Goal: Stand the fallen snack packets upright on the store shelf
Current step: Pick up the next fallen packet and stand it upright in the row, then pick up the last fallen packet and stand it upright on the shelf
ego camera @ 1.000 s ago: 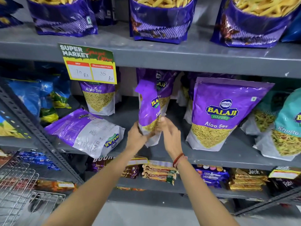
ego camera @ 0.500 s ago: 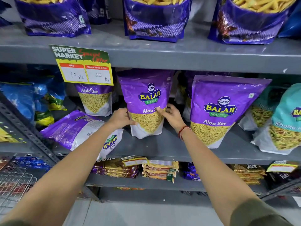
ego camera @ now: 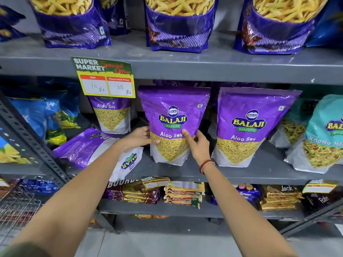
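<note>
From the head camera: my left hand (ego camera: 138, 139) is flat against the left edge of the middle Aloo Sev packet (ego camera: 173, 125), grip spread, thumb lying across its front. My right hand (ego camera: 196, 145) is at the lower right of the same packet, fingers loosely spread and fingertips touching the front, not pinching anything. The packet stands upright on the grey shelf (ego camera: 204, 172), face out, just beside its upright neighbour packet (ego camera: 248, 127) on the right. So that one looks done, and I'm only steadying it.

What's left: the fallen packet (ego camera: 87, 147) lies on its side at the left, partly under my left forearm, its bottom end hanging over the shelf's front edge. That one has yet to be stood up. A smaller Aloo Sev packet (ego camera: 111, 115) behind the price tag (ego camera: 105, 78) is upright. The teal packets (ego camera: 323, 134) at far right lean a little; I can't tell if they need fixing.
</note>
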Tool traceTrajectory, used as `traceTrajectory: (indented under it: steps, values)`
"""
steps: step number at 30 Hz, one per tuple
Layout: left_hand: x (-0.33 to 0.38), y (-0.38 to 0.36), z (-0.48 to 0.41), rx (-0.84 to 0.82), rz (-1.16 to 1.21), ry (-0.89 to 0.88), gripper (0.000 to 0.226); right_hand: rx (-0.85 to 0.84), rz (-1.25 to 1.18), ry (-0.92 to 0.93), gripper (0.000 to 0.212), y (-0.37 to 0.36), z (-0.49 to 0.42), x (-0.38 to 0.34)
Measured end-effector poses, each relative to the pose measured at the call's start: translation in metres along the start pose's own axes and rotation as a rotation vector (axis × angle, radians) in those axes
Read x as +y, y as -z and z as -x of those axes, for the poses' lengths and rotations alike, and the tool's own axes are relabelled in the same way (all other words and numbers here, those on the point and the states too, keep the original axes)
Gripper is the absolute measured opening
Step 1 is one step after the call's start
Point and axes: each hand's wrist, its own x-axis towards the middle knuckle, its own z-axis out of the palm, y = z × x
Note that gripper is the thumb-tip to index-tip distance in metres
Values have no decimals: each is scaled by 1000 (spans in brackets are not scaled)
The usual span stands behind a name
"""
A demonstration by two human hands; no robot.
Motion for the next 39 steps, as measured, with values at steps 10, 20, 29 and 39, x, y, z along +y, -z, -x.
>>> traceTrajectory:
  steps: [10,20,29,39]
  values:
    - [55,12,-5,347,499,-262,11,203,-434,95,29,12,-44,-61]
    - [57,13,4,435,491,-221,8,361,-341,104,24,17,-33,-68]
    - [-24,39,58,1078,-14,-46,24,189,31,449,25,-53,46,-57]
    - [-81,24,77,1228,425,707,115,-721,492,-130,82,-156,19,-47]
